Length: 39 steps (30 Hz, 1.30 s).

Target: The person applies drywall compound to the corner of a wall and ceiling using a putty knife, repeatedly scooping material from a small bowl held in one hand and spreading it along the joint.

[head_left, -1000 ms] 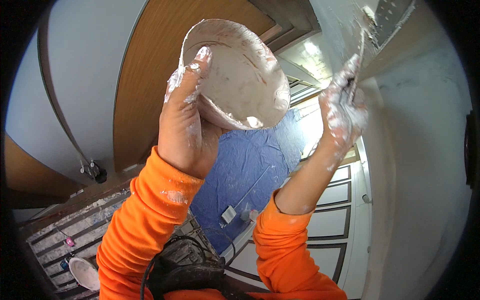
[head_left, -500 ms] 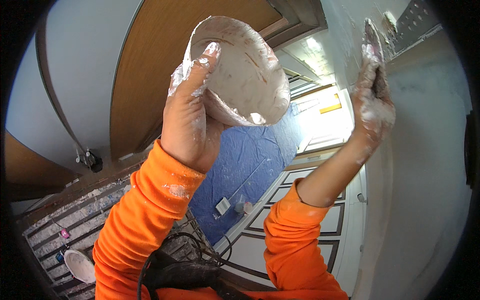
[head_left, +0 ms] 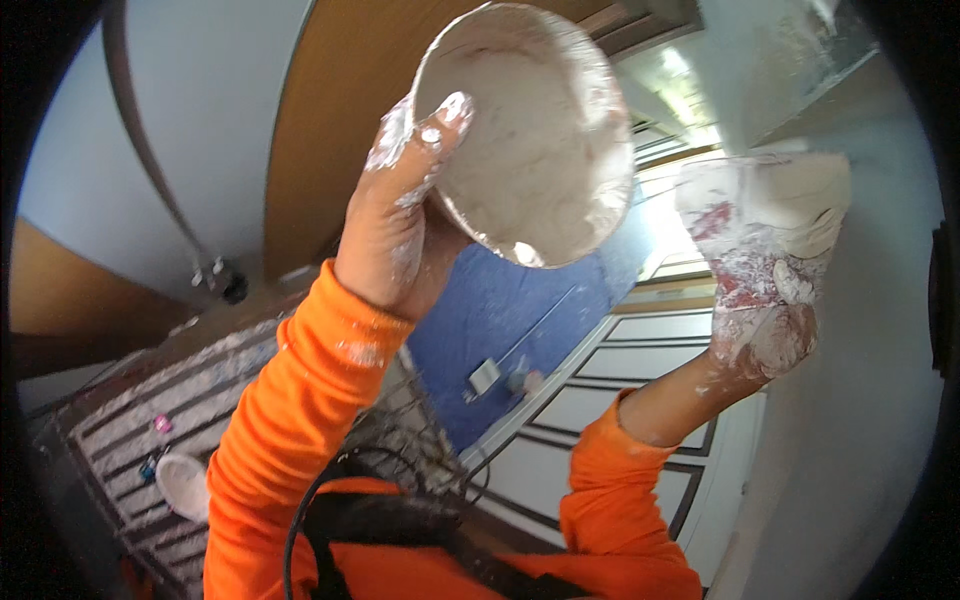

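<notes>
My left hand (head_left: 395, 235) grips a round white bowl (head_left: 606, 100) by its near left side, thumb hooked over the rim. The bowl tilts toward me, and wet whitish plaster (head_left: 520, 150) coats its inside. At the right, my right hand (head_left: 768, 340) is closed around a putty knife (head_left: 715, 185), its wide blade pointing up and loaded with a smear of plaster along the right. White plaster cakes the fingers of both hands. The blade is apart from the bowl and appears in front of the grey wall (head_left: 860, 300).
Below lies a blue sheet (head_left: 500, 310) with a white flat-headed tool (head_left: 485, 376) on a long pole. A slatted, plaster-spattered surface (head_left: 235, 385) at lower left holds a white basin (head_left: 183, 487). White panelled doors (head_left: 640, 355) and a wood-coloured panel (head_left: 330, 110) flank the space.
My right hand has come down from the wall's upper part, turning the putty knife from edge-on to broad side. The bowl has shifted right and slightly up, its opening turned more toward me.
</notes>
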Each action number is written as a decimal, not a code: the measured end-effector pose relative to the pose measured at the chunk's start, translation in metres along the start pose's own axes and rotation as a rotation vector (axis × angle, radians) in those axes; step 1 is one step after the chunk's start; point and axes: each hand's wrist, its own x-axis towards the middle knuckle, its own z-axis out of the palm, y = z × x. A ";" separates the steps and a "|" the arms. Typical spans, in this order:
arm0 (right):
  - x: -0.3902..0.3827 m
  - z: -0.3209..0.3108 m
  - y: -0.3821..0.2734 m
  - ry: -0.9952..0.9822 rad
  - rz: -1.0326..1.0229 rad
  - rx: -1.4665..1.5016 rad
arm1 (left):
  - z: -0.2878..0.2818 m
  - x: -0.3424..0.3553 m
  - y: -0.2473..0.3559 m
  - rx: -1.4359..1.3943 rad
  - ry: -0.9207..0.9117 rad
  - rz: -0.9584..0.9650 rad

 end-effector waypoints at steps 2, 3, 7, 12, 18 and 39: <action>-0.018 -0.013 -0.006 -0.406 0.042 -0.211 | -0.011 -0.017 0.000 0.023 -0.001 -0.037; -0.028 -0.013 -0.006 -0.479 0.001 -0.259 | -0.016 -0.023 0.000 0.034 -0.013 -0.055; -0.064 0.008 0.028 -0.693 -0.019 -0.355 | -0.039 -0.042 0.007 0.071 -0.017 -0.094; -0.089 0.028 0.063 -0.999 0.110 -0.268 | -0.046 -0.042 -0.008 0.055 0.219 -0.079; -0.083 0.040 0.101 -0.680 0.924 0.264 | -0.052 -0.054 -0.033 0.213 0.398 0.129; 0.038 0.112 0.003 -0.551 0.912 1.411 | 0.002 0.007 0.045 -0.087 -0.224 0.341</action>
